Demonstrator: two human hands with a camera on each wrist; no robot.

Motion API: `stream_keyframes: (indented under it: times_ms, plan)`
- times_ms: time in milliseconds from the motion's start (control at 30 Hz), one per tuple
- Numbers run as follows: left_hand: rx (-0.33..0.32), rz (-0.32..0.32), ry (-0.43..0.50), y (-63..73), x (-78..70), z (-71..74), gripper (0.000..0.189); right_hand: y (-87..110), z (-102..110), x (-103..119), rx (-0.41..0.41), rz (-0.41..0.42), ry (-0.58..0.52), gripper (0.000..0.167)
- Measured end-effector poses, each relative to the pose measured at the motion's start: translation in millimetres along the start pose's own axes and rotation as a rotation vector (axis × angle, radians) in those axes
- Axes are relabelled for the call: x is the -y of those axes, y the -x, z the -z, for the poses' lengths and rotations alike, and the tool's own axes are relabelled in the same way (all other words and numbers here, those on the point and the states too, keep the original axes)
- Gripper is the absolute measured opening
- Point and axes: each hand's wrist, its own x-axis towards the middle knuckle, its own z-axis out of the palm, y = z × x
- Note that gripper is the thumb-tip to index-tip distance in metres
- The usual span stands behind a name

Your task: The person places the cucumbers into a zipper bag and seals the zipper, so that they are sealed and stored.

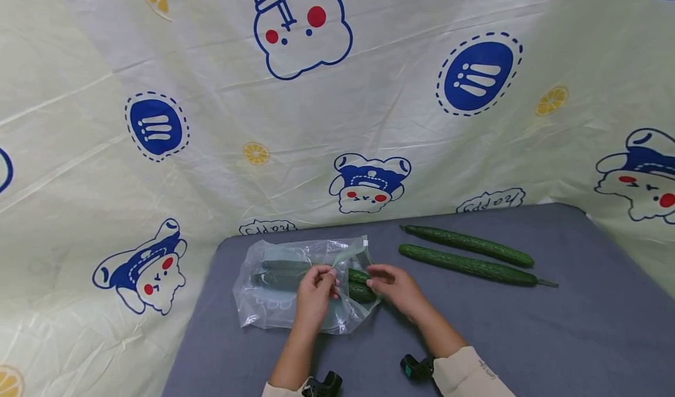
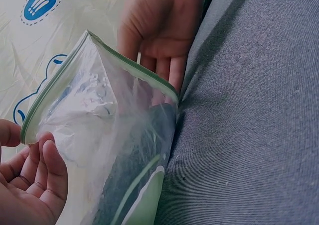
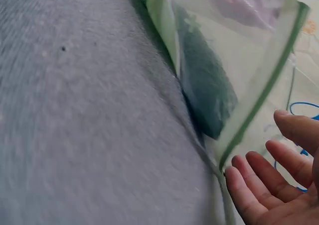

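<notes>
A clear zip bag (image 1: 248, 306) with a green zip edge lies on the table, its mouth toward the right. Two cucumbers (image 1: 361, 293) are inside it, their near ends showing at the opening. My left hand (image 1: 314, 291) pinches the bag's zip edge (image 2: 42, 98) between thumb and fingers, lifting the upper side so the mouth gapes. At the other side of the mouth is my right hand (image 1: 399, 291), palm up in its wrist view, its loosely bent fingers (image 3: 274, 177) right at the zip edge and near the cucumber ends.
Two more cucumbers, an upper one (image 1: 469, 240) and a lower one (image 1: 469, 264), lie side by side at the right back of the grey cloth-covered table (image 1: 506, 332). A patterned sheet (image 1: 390, 110) hangs behind the table and along its sides.
</notes>
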Motion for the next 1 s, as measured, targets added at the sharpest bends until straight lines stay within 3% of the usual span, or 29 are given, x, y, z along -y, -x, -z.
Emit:
stream_keyframes:
  times_ms: [233, 533, 1000]
  plan:
    - [0.001, 0.002, 0.003, 0.1, 1.0, 0.6, 0.018, 7.3, 25.0, 1.2, -0.044, 0.041, -0.008, 0.049]
    - [0.005, 0.002, 0.005, -0.6, 1.0, -0.7, 0.017, 16.6, 55.4, 9.2, -0.123, 0.017, 0.019, 0.053]
    - [-0.006, 0.002, 0.001, -0.3, 0.6, -0.6, 0.016, 31.6, 97.6, 11.7, -0.177, -0.025, 0.118, 0.067]
